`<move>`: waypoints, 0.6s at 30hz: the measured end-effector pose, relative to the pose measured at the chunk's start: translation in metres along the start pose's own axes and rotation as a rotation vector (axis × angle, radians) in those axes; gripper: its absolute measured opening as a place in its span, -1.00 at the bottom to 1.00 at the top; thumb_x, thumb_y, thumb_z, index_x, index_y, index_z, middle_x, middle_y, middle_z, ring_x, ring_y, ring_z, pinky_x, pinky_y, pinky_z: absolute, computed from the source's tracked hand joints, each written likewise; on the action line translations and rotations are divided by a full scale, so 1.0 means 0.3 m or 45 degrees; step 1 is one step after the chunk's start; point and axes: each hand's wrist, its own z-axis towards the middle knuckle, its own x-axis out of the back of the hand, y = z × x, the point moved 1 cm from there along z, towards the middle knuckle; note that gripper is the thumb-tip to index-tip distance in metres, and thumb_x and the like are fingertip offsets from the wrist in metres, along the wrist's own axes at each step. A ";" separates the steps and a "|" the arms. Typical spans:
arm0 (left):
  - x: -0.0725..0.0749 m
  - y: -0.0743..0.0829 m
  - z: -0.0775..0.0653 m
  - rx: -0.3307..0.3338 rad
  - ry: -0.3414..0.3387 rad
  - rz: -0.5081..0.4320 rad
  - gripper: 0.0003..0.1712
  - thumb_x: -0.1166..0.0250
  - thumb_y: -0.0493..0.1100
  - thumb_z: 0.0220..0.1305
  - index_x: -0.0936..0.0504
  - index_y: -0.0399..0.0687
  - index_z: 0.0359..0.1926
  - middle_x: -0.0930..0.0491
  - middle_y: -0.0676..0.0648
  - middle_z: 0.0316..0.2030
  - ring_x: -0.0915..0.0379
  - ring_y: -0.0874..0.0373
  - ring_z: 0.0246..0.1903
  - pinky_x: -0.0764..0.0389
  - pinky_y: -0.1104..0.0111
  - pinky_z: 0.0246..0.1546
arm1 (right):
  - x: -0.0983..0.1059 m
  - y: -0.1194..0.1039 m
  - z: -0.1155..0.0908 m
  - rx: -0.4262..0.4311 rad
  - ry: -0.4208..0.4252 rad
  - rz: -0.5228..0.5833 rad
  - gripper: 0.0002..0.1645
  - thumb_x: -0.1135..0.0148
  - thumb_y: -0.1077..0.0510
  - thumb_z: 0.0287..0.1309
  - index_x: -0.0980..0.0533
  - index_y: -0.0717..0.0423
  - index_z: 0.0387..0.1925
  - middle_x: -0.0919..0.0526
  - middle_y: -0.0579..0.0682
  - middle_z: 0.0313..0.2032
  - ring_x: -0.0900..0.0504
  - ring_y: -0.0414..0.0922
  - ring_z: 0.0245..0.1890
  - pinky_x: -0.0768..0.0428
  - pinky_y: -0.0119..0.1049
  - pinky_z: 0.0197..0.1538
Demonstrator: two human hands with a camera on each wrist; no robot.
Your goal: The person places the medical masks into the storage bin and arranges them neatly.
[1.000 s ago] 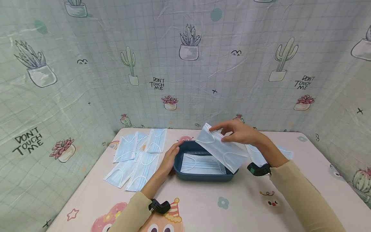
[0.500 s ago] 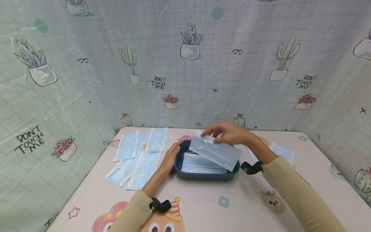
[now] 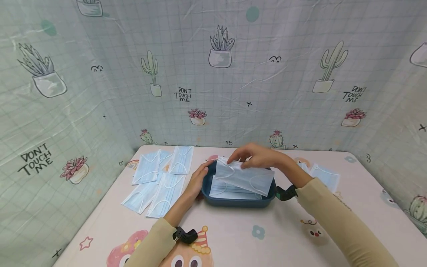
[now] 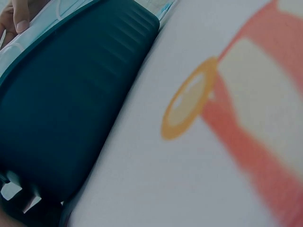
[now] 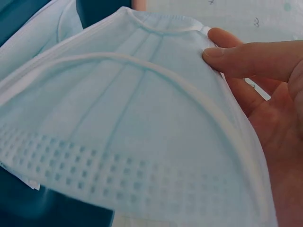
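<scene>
My right hand (image 3: 258,157) pinches a light blue disposable face mask (image 3: 246,178) by its far long edge, thumb on one face and fingers behind. The right wrist view shows the pleats and white ear loops of this mask (image 5: 128,113) up close. It slants over a dark blue plastic box (image 3: 237,203), overlapping another pleated mask (image 3: 222,191) that lies inside. Along the box's left side rests my left hand (image 3: 196,181), its fingers extended by the rim. Only the outer wall of the box (image 4: 71,99) fills much of the left wrist view, where most of the left hand is hidden.
Several face masks (image 3: 158,181) lie spread and overlapping on the table left of the box. More masks (image 3: 325,176) lie at the right, partly behind the right forearm. A patterned cloth (image 3: 213,85) hangs behind the pale printed tabletop (image 3: 283,237).
My right hand has moved left and down with the mask, which has turned flatter and now lies over the box opening. The left hand stays at the box's left side.
</scene>
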 end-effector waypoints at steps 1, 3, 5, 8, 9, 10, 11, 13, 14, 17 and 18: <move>-0.001 0.001 -0.001 -0.002 -0.001 -0.003 -0.49 0.13 -0.14 0.65 -0.38 -0.12 0.49 -0.32 -0.17 0.52 -0.05 -0.14 0.60 0.04 -0.10 0.62 | -0.003 0.000 0.003 -0.001 -0.014 0.003 -0.50 -0.19 0.43 0.18 -0.66 0.15 0.14 -0.71 0.14 0.15 -0.65 -0.02 0.06 -0.67 -0.18 0.14; -0.002 0.003 -0.003 0.010 0.001 -0.005 -0.48 0.13 -0.13 0.66 -0.38 -0.10 0.50 -0.31 -0.17 0.53 -0.03 -0.14 0.60 0.05 -0.12 0.62 | -0.009 -0.001 0.007 -0.003 -0.049 0.010 -0.51 -0.19 0.43 0.19 -0.66 0.15 0.15 -0.71 0.13 0.16 -0.64 -0.03 0.06 -0.65 -0.18 0.16; -0.001 0.005 -0.005 0.019 0.002 -0.006 -0.48 0.13 -0.12 0.65 -0.37 -0.09 0.51 -0.31 -0.16 0.53 -0.02 -0.15 0.61 0.06 -0.15 0.62 | -0.013 -0.005 0.012 -0.009 -0.084 0.012 -0.51 -0.19 0.42 0.21 -0.66 0.13 0.16 -0.71 0.11 0.16 -0.64 -0.04 0.04 -0.64 -0.18 0.17; 0.000 0.007 -0.008 0.038 0.009 0.008 -0.47 0.12 -0.09 0.65 -0.37 -0.03 0.51 -0.31 -0.13 0.54 -0.01 -0.13 0.61 0.08 -0.15 0.62 | -0.019 -0.011 0.021 -0.014 -0.126 0.006 -0.52 -0.20 0.41 0.23 -0.65 0.11 0.17 -0.71 0.07 0.16 -0.65 -0.07 0.04 -0.64 -0.18 0.18; 0.000 0.006 -0.007 0.039 0.007 0.004 -0.47 0.11 -0.10 0.65 -0.37 -0.03 0.51 -0.31 -0.13 0.54 -0.02 -0.13 0.61 0.07 -0.15 0.62 | -0.021 -0.013 0.024 -0.017 -0.136 0.006 -0.52 -0.20 0.41 0.24 -0.65 0.11 0.17 -0.71 0.06 0.16 -0.65 -0.08 0.06 -0.64 -0.18 0.20; 0.001 0.006 -0.008 0.041 0.005 0.008 -0.47 0.12 -0.09 0.65 -0.37 -0.02 0.51 -0.31 -0.12 0.54 -0.04 -0.12 0.60 0.06 -0.15 0.62 | -0.023 -0.014 0.027 -0.016 -0.145 0.000 -0.52 -0.21 0.40 0.24 -0.65 0.10 0.17 -0.71 0.05 0.16 -0.66 -0.09 0.07 -0.64 -0.18 0.21; 0.001 0.006 -0.007 0.040 0.005 0.015 -0.48 0.12 -0.09 0.65 -0.37 -0.01 0.51 -0.32 -0.12 0.53 -0.04 -0.12 0.60 0.05 -0.14 0.62 | -0.026 -0.015 0.030 -0.018 -0.153 -0.002 -0.53 -0.21 0.40 0.25 -0.65 0.09 0.16 -0.71 0.04 0.16 -0.66 -0.10 0.08 -0.63 -0.18 0.22; 0.002 0.004 -0.006 0.051 0.007 0.022 -0.48 0.12 -0.07 0.66 -0.38 0.03 0.51 -0.32 -0.11 0.54 -0.05 -0.12 0.60 0.04 -0.15 0.61 | -0.033 -0.017 0.035 -0.025 -0.175 0.004 -0.53 -0.20 0.39 0.25 -0.65 0.09 0.17 -0.71 0.03 0.17 -0.66 -0.11 0.10 -0.63 -0.18 0.24; 0.003 0.003 -0.006 0.060 0.007 0.023 -0.48 0.12 -0.06 0.66 -0.39 0.05 0.51 -0.32 -0.11 0.54 -0.07 -0.12 0.59 0.02 -0.15 0.61 | -0.037 -0.017 0.039 -0.026 -0.188 0.012 -0.53 -0.20 0.39 0.25 -0.65 0.09 0.17 -0.71 0.04 0.17 -0.66 -0.11 0.11 -0.62 -0.18 0.25; 0.004 0.000 -0.007 0.084 0.012 0.042 -0.48 0.13 -0.03 0.66 -0.40 0.12 0.50 -0.31 -0.09 0.54 -0.08 -0.13 0.59 0.00 -0.16 0.60 | -0.050 -0.015 0.048 -0.023 -0.229 0.043 -0.53 -0.20 0.41 0.24 -0.65 0.12 0.16 -0.72 0.06 0.16 -0.66 -0.10 0.11 -0.62 -0.21 0.24; 0.004 -0.001 -0.006 0.086 0.012 0.047 -0.48 0.14 -0.03 0.66 -0.40 0.13 0.50 -0.30 -0.09 0.54 -0.09 -0.14 0.58 -0.01 -0.18 0.59 | -0.054 -0.014 0.051 -0.021 -0.240 0.055 -0.52 -0.20 0.42 0.23 -0.65 0.13 0.16 -0.72 0.06 0.16 -0.67 -0.10 0.09 -0.62 -0.22 0.22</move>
